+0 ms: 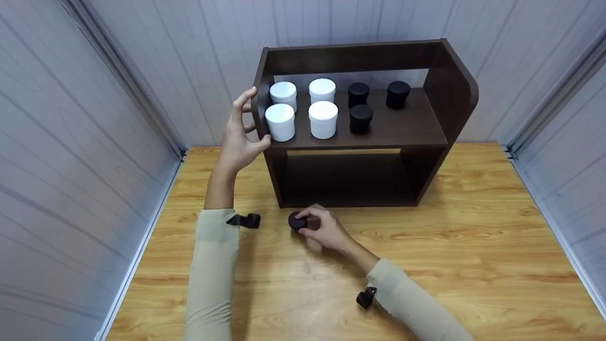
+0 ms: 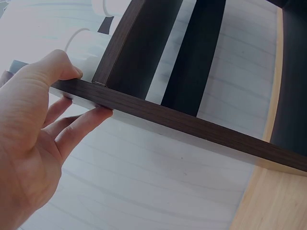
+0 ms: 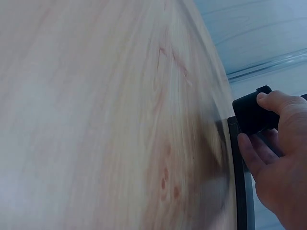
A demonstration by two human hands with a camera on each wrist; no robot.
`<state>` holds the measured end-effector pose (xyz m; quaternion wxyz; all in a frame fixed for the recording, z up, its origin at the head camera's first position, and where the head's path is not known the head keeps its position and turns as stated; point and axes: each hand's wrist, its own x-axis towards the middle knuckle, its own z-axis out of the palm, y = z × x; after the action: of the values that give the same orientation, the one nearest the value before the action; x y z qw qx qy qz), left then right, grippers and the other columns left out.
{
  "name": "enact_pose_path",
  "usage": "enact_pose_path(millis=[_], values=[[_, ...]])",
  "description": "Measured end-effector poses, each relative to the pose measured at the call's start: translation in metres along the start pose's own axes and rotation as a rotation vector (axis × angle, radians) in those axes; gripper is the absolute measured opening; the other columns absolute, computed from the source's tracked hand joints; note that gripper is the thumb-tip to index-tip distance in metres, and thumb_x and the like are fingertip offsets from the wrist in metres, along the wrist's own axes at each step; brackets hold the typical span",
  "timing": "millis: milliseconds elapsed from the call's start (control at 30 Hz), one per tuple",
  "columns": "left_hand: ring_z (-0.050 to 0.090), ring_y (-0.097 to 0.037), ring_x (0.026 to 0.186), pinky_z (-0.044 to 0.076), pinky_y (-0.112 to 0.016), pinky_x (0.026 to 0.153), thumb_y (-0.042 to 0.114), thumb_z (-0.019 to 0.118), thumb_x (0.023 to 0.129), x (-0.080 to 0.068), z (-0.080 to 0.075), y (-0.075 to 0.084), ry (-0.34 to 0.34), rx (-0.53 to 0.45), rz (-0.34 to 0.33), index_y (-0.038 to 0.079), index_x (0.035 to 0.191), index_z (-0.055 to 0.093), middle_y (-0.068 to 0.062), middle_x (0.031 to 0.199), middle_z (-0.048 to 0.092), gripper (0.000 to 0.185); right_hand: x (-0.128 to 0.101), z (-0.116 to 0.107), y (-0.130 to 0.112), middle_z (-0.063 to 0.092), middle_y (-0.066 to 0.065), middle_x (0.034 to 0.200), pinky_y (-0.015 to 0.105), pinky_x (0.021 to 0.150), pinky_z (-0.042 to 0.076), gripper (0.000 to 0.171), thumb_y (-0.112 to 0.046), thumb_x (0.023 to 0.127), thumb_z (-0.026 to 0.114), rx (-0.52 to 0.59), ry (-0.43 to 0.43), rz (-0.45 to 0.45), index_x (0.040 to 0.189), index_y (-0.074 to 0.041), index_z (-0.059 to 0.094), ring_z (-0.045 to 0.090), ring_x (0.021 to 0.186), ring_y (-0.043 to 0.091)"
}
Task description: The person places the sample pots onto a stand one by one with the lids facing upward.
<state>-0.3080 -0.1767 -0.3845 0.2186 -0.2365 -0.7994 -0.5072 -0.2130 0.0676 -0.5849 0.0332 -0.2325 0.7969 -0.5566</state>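
We note a light wooden tabletop (image 1: 473, 246) enclosed on three sides by pale grey panelled walls (image 1: 57, 142), evenly lit.

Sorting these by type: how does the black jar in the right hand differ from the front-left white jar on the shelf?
The black jar is dark, smaller, tipped sideways on the table and gripped by the right hand. The white jar is pale, larger, upright on the shelf, unheld. Both are round and lidded.

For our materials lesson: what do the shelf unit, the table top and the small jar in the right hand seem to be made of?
Shelf unit: dark brown wood or wood-look board, matt; fine grain lines show on its edge.
Table top: light wood or laminate, slightly glossy, with streaky grain.
Small jar held by the right hand: probably black plastic, smooth and matt.
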Motion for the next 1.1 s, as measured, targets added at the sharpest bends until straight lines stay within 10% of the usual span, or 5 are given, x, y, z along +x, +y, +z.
enact_pose_path(millis=[1100], values=[[0.057,-0.029,0.145,0.063,-0.065,0.113,-0.004,0.076,0.086,-0.001,0.000,0.000,-0.005,-0.015,0.009,0.011,0.168,0.039,-0.014,0.179,0.039,0.091,-0.049,-0.057,-0.047,0.073,0.020,0.133,0.040,0.096,0.072,0.033,0.001,0.091,0.089,0.003,0.116,-0.076,0.123,-0.006,0.082,0.073,0.125,0.034]])
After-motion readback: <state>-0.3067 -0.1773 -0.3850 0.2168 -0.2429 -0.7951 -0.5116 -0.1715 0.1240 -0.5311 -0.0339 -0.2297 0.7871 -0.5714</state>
